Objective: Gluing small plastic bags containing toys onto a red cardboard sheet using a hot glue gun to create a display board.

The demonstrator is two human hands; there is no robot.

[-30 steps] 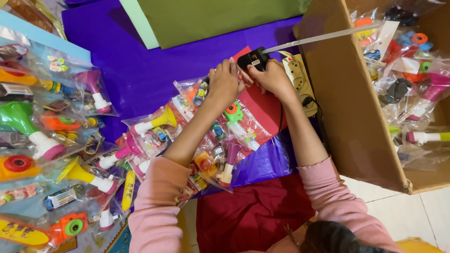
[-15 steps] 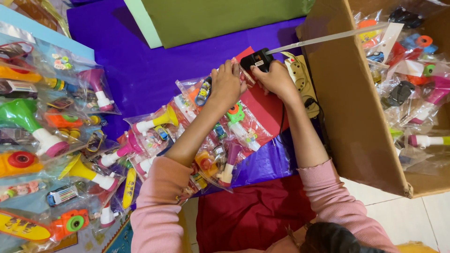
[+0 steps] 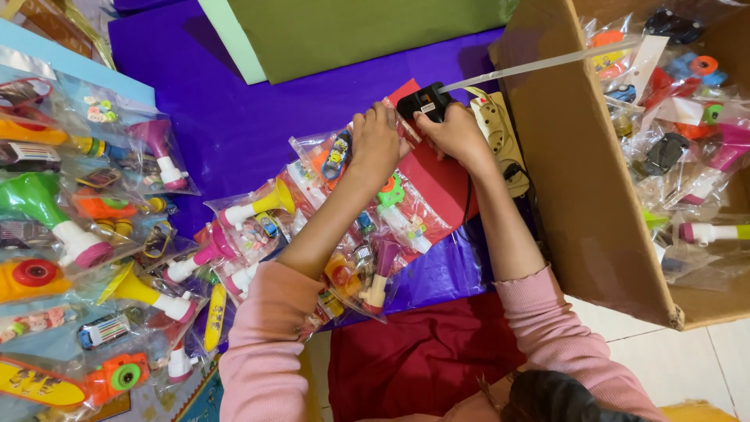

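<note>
On the purple cloth-covered floor (image 3: 234,133), both hands, left hand (image 3: 376,142) and right hand (image 3: 453,134), clasp a small black sealer (image 3: 423,101) on a clear toy packet (image 3: 375,227); sealed packets are piled at left.

Both hands, the left hand (image 3: 376,141) and right hand (image 3: 455,134), have edged slightly toward the purple sheet's far edge, pressing the small black handheld tool (image 3: 423,101) against the clear plastic toy bag (image 3: 367,211).
</note>
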